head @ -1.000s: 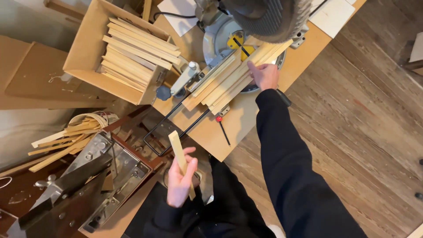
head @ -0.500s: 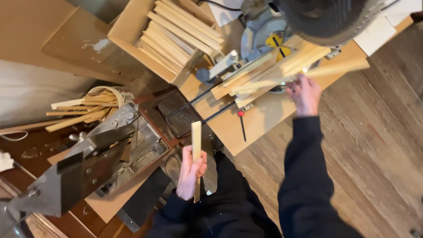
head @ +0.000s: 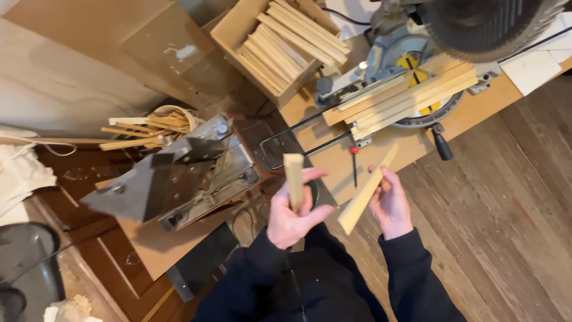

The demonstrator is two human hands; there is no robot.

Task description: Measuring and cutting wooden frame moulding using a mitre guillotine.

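Over wood floor (head: 506,197): two wooden strips, one gripped upright in left hand (head: 292,217), one (head: 364,192) slanted in right hand's (head: 390,206) closed fingers.

Single view only: head-worn cam, looking steeply down from above the person's own arms, so nothing is shared with a second view. Both hands sit low-centre, closest to the lens: left hand (head: 292,214), right hand (head: 390,206). Beyond them, toward the top edge, the workbench (head: 333,173) runs diagonally, with the miter saw (head: 429,53) cropped at the top right corner. Plank floor (head: 506,209) fills the right side, well below.
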